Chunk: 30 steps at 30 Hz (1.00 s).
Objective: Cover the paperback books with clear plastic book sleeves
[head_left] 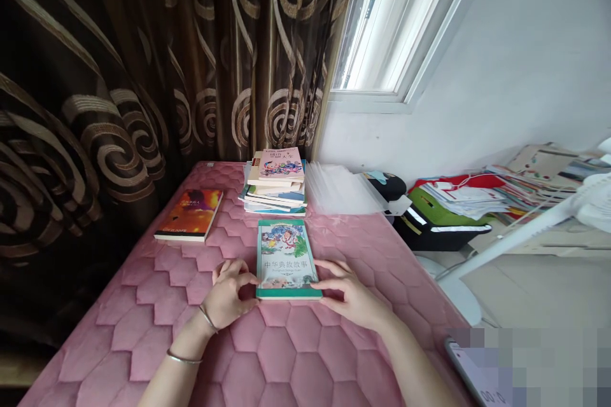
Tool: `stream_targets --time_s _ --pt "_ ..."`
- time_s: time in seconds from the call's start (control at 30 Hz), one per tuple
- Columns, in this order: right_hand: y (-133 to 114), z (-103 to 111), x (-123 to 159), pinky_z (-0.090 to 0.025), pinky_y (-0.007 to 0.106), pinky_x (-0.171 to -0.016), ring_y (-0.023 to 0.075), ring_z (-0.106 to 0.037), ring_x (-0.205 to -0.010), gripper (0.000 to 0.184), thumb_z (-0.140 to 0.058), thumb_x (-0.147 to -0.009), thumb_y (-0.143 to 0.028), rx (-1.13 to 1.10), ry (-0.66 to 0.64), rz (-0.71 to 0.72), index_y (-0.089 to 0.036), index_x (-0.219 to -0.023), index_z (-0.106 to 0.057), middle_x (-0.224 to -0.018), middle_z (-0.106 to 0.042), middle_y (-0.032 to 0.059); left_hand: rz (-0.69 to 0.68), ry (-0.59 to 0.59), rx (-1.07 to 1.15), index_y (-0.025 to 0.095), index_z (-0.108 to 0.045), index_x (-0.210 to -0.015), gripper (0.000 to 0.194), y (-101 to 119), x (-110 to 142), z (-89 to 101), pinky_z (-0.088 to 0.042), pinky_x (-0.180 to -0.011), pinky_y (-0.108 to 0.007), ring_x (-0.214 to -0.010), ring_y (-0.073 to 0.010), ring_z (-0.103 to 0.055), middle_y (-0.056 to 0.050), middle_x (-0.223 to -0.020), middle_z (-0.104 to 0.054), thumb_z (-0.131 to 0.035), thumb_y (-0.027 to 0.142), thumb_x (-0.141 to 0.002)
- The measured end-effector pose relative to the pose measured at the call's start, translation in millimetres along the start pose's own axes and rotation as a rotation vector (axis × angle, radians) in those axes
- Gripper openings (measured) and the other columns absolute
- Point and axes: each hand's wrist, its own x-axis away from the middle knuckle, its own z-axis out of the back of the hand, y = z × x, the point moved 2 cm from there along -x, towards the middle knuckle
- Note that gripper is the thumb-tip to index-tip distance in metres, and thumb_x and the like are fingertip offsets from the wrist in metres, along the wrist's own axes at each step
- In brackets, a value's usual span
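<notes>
A green-bordered book point(285, 261) with a white illustrated cover lies face up on the pink quilted mattress point(296, 346). At its lower left corner, my left hand point(230, 289) pinches the edge with thumb and forefinger, the other fingers curled. Two bangles circle that wrist. My right hand point(351, 292) grips the opposite edge near the lower right corner, its fingertips on the cover's margin and the thumb low at the side. Just beyond the book rises a stack of books point(275, 194), topped by a pink book point(281, 164). An orange and purple book point(189, 215) lies apart on the left.
Clear plastic sheets point(344, 187) lie right of the stack. A patterned curtain point(214, 44) hangs behind and left. Beyond the mattress's right edge are a green and black bag point(442, 216) with papers and a white fan point(515, 245). A phone point(477, 372) is at lower right.
</notes>
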Motion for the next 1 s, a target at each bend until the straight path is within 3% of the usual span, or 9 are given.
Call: stream_targets --time_s 0.13,0.23,0.4,0.6,0.7,0.83,1.0 --pt "1 2 0 -0.028 0.047 -0.110 0.0253 -0.024 -0.137 0.029 -0.060 -0.082 -0.025 0.027 -0.009 0.000 -0.037 -0.108 -0.069 -0.147 -0.038 -0.0050 -0.002 0.008 0.001 0.032 -0.069 -0.096 0.032 2 1 -0.1 -0.030 -0.092 -0.045 -0.100 -0.0231 -0.047 -0.001 -0.100 -0.054 -0.070 0.021 -0.066" --pt "-4 -3 -2 -0.025 0.050 -0.110 0.0274 -0.021 -0.138 0.025 -0.062 -0.080 -0.026 0.103 0.032 -0.020 -0.036 -0.102 -0.071 -0.146 -0.039 -0.0049 -0.022 0.077 -0.031 0.031 -0.068 -0.096 0.033 8 1 -3.8 -0.030 -0.094 -0.047 -0.101 -0.0237 -0.046 -0.002 -0.103 -0.053 -0.069 0.021 -0.065" --pt "-29 -27 -13 -0.028 0.051 -0.104 0.0300 -0.029 -0.134 0.025 -0.069 -0.075 -0.036 0.235 0.159 0.012 -0.030 -0.099 -0.068 -0.141 -0.047 0.0002 -0.064 0.161 -0.073 0.029 -0.067 -0.097 0.032 31 -3 -22.8 -0.024 -0.099 -0.052 -0.102 -0.0251 -0.046 -0.003 -0.104 -0.053 -0.072 0.028 -0.065" --pt "-44 -50 -26 -0.023 0.050 -0.106 0.0284 -0.034 -0.130 0.018 -0.067 -0.079 -0.040 0.269 0.216 0.049 -0.029 -0.093 -0.066 -0.135 -0.052 -0.0001 -0.114 0.192 -0.058 0.030 -0.066 -0.093 0.022 51 -7 -38.3 -0.019 -0.104 -0.050 -0.098 -0.0208 -0.048 -0.001 -0.096 -0.056 -0.061 0.018 -0.075" --pt "-41 -46 -24 -0.025 0.049 -0.105 0.0279 -0.035 -0.130 0.019 -0.066 -0.080 -0.041 0.256 0.220 0.050 -0.031 -0.097 -0.067 -0.135 -0.053 -0.0005 -0.098 0.184 -0.040 0.031 -0.068 -0.092 0.023 44 -7 -32.9 -0.021 -0.102 -0.050 -0.099 -0.0215 -0.048 -0.001 -0.097 -0.056 -0.064 0.019 -0.073" --pt "-26 -26 -15 -0.028 0.050 -0.103 0.0298 -0.031 -0.132 0.016 -0.069 -0.077 -0.038 0.245 0.168 -0.001 -0.033 -0.093 -0.070 -0.139 -0.049 -0.0023 -0.026 0.098 -0.019 0.034 -0.070 -0.092 0.030 19 -6 -15.6 -0.025 -0.097 -0.049 -0.102 -0.0242 -0.045 -0.002 -0.102 -0.055 -0.072 0.021 -0.065" --pt "-7 -3 -5 -0.024 0.054 -0.107 0.0322 -0.023 -0.136 0.021 -0.070 -0.076 -0.036 0.168 0.084 -0.076 -0.037 -0.097 -0.072 -0.146 -0.039 -0.0038 0.067 -0.014 0.038 0.036 -0.069 -0.095 0.038 -4 -6 -2.3 -0.029 -0.094 -0.047 -0.102 -0.0248 -0.045 -0.001 -0.105 -0.054 -0.079 0.030 -0.059"
